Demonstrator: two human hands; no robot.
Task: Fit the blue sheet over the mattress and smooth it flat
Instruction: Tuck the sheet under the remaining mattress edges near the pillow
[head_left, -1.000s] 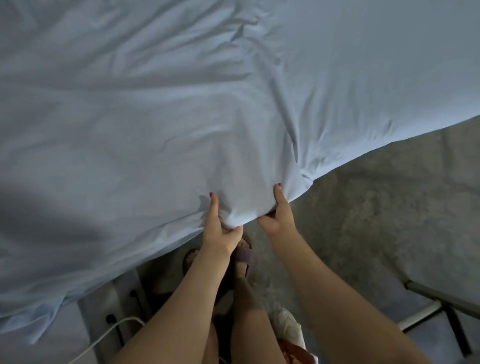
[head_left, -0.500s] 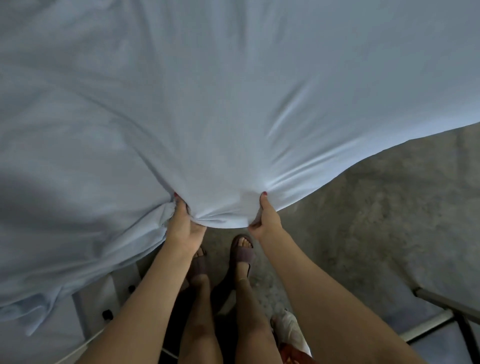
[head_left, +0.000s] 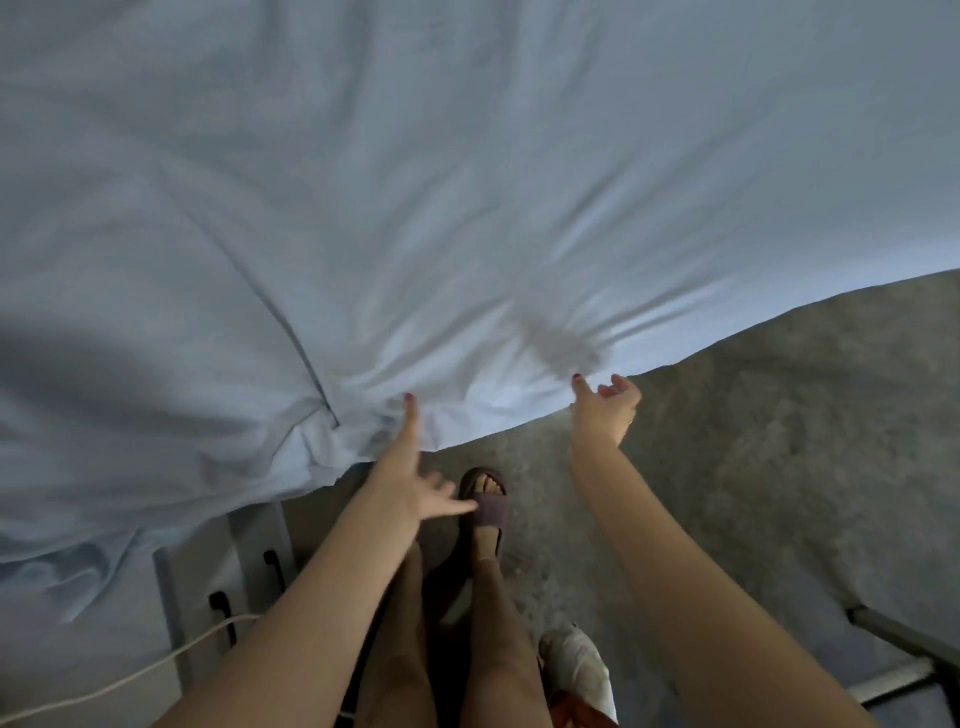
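The light blue sheet (head_left: 467, 182) covers the upper and left parts of the view, and the mattress under it is hidden. Creases fan out from the near corner, with a bunched fold at the left. My left hand (head_left: 410, 478) is just below the sheet's edge. Its thumb points up against the cloth and its fingers are spread, holding nothing. At the edge further right, my right hand (head_left: 605, 410) has its fingers apart and grips no fabric.
Grey carpet floor (head_left: 753, 441) lies to the right and below. My slippered foot (head_left: 485, 504) stands by the bed. A white cabinet with dark handles (head_left: 249, 561) and a white cable (head_left: 130, 675) are lower left. A metal frame (head_left: 909, 639) is lower right.
Both hands gripped the sheet's corner and pulled it taut toward me. They have now let go and spread apart, and the right hand has moved right along the edge.
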